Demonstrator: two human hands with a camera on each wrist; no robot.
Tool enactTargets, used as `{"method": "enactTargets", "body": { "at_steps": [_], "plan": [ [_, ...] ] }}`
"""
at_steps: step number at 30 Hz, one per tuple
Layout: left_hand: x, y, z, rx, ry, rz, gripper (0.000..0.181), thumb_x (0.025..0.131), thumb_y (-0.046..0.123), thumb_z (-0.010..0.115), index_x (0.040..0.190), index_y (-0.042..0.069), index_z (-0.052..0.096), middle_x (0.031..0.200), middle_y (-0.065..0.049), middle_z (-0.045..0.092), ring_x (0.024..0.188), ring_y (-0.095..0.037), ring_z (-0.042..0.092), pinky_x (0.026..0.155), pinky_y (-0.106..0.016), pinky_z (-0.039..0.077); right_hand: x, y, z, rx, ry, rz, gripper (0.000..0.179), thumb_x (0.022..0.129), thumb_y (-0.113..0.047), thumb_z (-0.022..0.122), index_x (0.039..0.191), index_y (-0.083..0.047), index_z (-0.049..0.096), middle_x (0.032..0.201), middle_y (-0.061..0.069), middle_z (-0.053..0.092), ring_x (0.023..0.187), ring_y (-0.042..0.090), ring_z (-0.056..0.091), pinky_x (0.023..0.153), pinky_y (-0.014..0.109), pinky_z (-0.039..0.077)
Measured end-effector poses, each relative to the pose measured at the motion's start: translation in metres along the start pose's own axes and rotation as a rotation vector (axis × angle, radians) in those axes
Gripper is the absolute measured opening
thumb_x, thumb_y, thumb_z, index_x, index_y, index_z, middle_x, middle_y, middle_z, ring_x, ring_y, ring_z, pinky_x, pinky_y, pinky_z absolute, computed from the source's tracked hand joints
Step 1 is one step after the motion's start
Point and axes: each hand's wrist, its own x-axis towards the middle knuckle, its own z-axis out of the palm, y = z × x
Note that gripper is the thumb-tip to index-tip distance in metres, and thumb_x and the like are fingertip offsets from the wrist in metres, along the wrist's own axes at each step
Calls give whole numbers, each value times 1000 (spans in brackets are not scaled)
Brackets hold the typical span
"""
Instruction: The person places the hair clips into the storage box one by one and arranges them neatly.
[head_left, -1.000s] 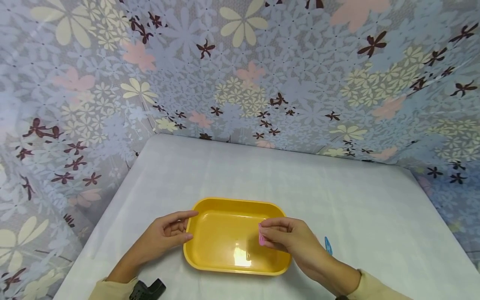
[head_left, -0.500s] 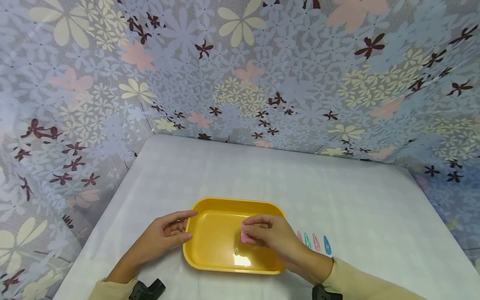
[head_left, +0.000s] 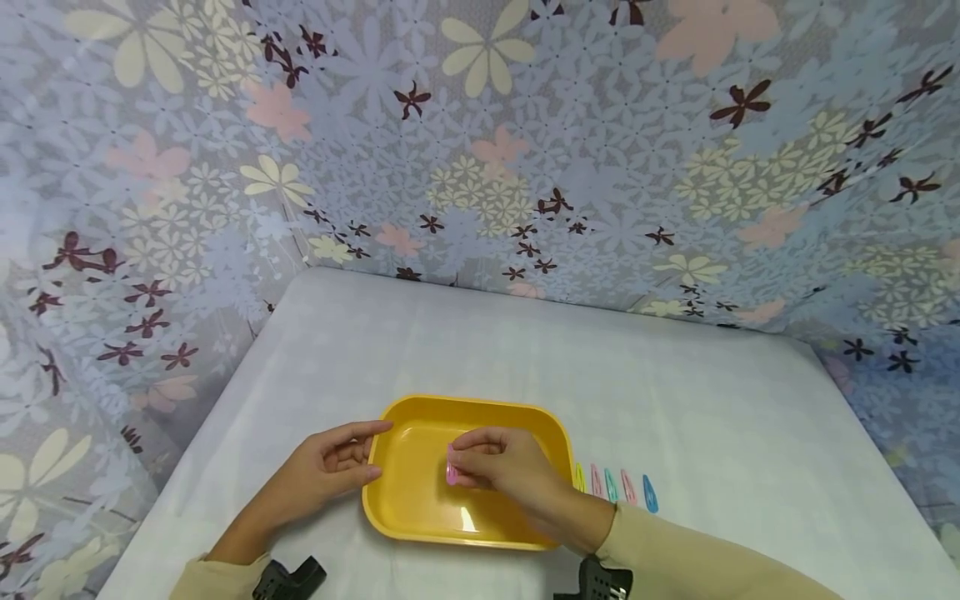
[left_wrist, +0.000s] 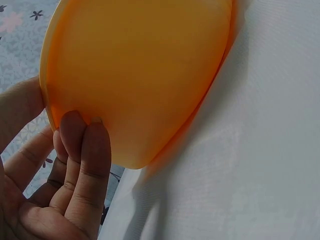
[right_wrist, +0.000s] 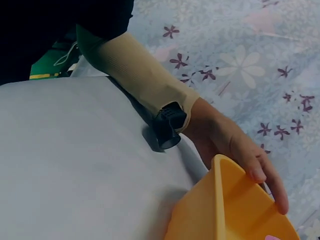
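No text, label or number can be read.

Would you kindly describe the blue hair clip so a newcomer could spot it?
On the white table, find the yellow tray. Right of it lies a row of hair clips; the blue clip is the rightmost, beside a pink clip, and the only deep-blue one.

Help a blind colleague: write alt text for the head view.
A right hand pinches a pink hair clip over a yellow tray; the left hand holds its left edge. Five more clips lie in a row to its right.
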Motion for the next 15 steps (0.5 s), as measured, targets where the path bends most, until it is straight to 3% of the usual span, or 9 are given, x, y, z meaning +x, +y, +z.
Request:
{"method": "enactTargets", "body": {
  "at_steps": [7, 15],
  "plan": [
    [1, 1, 1, -7, -2, -23, 55, 95, 5, 73, 144, -6, 52, 110, -30, 59, 93, -12, 64, 78, -26, 58, 11, 5, 12, -6, 2, -9, 27, 92, -10, 78, 112, 8, 71, 94, 11, 74, 84, 20, 74, 79, 33, 60],
    [1, 0, 0, -4, 0, -35, 55, 95, 5, 73, 144, -5, 53, 114, -27, 61, 96, -14, 65, 82, -28, 58, 24, 10, 23, -61, 32, -24, 23, 90, -9, 79, 107, 6, 73, 87, 10, 74, 78, 18, 73, 75, 31, 61]
  ]
}}
